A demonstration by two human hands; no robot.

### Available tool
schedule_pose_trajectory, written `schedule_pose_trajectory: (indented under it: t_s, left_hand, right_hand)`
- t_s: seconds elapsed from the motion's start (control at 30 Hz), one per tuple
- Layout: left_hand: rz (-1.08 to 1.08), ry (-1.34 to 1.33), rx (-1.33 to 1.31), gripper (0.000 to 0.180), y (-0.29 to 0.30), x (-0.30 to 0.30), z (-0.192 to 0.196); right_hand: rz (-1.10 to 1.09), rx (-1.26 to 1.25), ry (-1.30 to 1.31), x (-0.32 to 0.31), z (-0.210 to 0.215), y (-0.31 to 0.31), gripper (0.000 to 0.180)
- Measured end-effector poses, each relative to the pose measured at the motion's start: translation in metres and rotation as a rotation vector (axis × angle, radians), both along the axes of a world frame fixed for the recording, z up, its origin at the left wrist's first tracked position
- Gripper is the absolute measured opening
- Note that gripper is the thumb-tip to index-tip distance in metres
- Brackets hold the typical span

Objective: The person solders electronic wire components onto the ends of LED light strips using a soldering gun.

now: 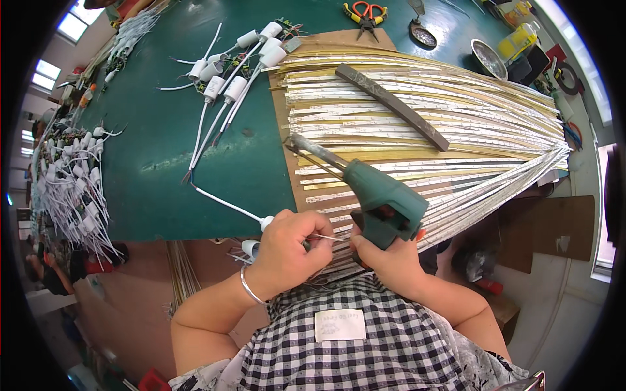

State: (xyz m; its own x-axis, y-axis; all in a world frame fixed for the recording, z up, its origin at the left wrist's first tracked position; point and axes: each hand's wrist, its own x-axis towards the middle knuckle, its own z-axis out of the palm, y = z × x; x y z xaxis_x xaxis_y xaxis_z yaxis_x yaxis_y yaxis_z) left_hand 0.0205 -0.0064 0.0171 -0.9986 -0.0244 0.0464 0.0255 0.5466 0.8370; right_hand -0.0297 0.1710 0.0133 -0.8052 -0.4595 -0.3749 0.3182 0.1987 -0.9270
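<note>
In my right hand (396, 266) is a green soldering gun (388, 195), its long metal tip pointing up and left over the LED strips. My left hand (287, 251) is closed round a white-cased driver (266, 222), mostly hidden by my fingers. From it a white cable (225, 202) runs up and left over the table. Thin wires (329, 238) stick out between my left thumb and index finger toward my right hand. Many white LED strips (391, 117) lie in rows on a brown board (283, 137), just beyond both hands.
A dark metal bar (394, 107) lies across the strips. White cylindrical drivers with cables (235, 88) are heaped on the green table (143, 189), with more (72, 176) at its left edge. Pliers (365, 16), a small dark dish (422, 34), a round tin (489, 60) and a yellow bottle (518, 42) stand farther back.
</note>
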Motion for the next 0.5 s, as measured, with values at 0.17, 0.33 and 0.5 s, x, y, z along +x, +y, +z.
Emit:
schedule_pose_trajectory:
  t_s: [0.17,0.33,0.5]
  left_hand:
    - [-0.010,-0.002,-0.388,0.006,-0.023,-0.007,-0.014]
    - [-0.012,0.128,-0.458,0.006,-0.029,-0.006,-0.019]
    - [-0.009,0.139,-0.438,0.010,-0.027,-0.001,-0.019]
  right_hand:
    - [-0.046,-0.129,-0.092,0.000,0.004,0.016,0.020]
    - [-0.045,-0.057,0.016,0.002,-0.001,0.052,0.026]
    - [-0.014,-0.109,-0.066,0.020,-0.016,0.105,0.040]
